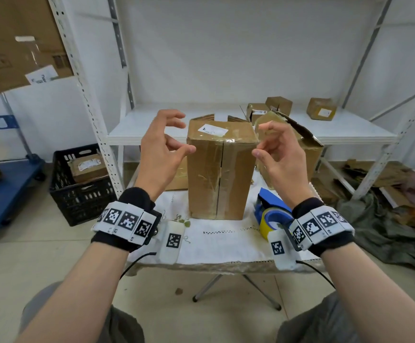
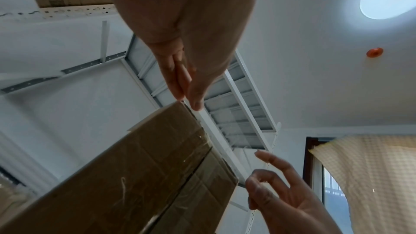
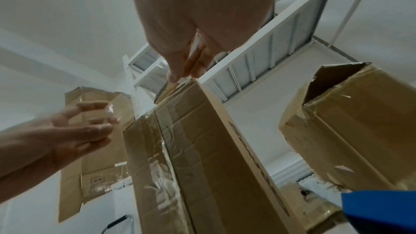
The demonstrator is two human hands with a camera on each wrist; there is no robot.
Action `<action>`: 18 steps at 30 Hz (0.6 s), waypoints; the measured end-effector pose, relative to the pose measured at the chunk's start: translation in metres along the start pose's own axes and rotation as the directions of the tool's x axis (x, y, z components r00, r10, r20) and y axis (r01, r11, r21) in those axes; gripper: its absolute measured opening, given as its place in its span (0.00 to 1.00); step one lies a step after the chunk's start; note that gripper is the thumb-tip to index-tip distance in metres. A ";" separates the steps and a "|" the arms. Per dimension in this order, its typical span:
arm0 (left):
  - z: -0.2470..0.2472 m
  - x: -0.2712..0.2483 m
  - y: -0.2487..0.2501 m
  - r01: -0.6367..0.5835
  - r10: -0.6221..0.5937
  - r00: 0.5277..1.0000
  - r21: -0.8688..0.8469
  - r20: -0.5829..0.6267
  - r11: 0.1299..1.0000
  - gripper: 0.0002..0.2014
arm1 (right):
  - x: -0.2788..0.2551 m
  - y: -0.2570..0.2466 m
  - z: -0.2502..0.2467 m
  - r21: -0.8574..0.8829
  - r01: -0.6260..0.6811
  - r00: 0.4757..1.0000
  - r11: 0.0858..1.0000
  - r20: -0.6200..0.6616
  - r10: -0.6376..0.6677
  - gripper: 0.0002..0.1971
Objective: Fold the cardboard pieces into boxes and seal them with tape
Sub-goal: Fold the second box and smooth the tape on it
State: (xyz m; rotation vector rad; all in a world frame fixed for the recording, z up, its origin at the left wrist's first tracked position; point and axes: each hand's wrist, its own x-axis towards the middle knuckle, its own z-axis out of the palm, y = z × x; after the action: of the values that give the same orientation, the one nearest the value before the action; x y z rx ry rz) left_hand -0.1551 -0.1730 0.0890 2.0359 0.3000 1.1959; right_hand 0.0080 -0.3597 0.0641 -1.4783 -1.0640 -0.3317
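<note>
Two hands hover at the upper corners of the box (image 1: 220, 169), which stands upright on the table (image 1: 226, 246) between them. The left hand (image 1: 160, 151) is just off the box's left top edge, fingers loosely curled and spread, gripping nothing; its thumb tip is close to the corner, though contact cannot be told. The right hand (image 1: 279, 157) mirrors it at the right top edge, fingers bent and apart, also empty. Clear tape already runs down the box's front seam. Below the right wrist, beside the box, lies a blue tape dispenser (image 1: 272, 206) with a yellow-rimmed roll. Behind the right hand sits a second box (image 1: 305, 147) with torn flaps. Left of the left hand, on the floor, is a black crate (image 1: 77, 194).
</note>
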 end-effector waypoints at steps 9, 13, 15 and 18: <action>-0.001 0.004 -0.005 -0.078 0.079 0.996 -0.006 0.032 0.997 0.41 | 0.005 0.009 0.007 -0.108 0.080 0.995 0.991 -0.049 -0.086 0.22; 0.002 0.007 -0.012 -0.118 0.117 0.992 0.045 0.037 0.992 0.38 | 0.007 0.013 0.009 -0.180 0.095 0.993 0.979 -0.055 -0.106 0.24; 0.003 0.008 -0.015 -0.135 0.131 0.990 0.073 0.059 0.988 0.36 | 0.009 0.015 0.009 -0.169 0.106 0.992 0.980 -0.044 -0.115 0.25; 0.004 0.009 -0.017 -0.144 0.137 0.988 0.100 0.071 0.985 0.36 | 0.010 0.017 0.009 -0.141 0.120 0.992 0.983 -0.026 -0.124 0.25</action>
State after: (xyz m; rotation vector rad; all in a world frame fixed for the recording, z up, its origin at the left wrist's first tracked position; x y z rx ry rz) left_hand -0.1444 -0.1582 0.0820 2.2130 0.1937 1.2192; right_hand 0.0231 -0.3449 0.0583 -1.5281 -1.1251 -0.5253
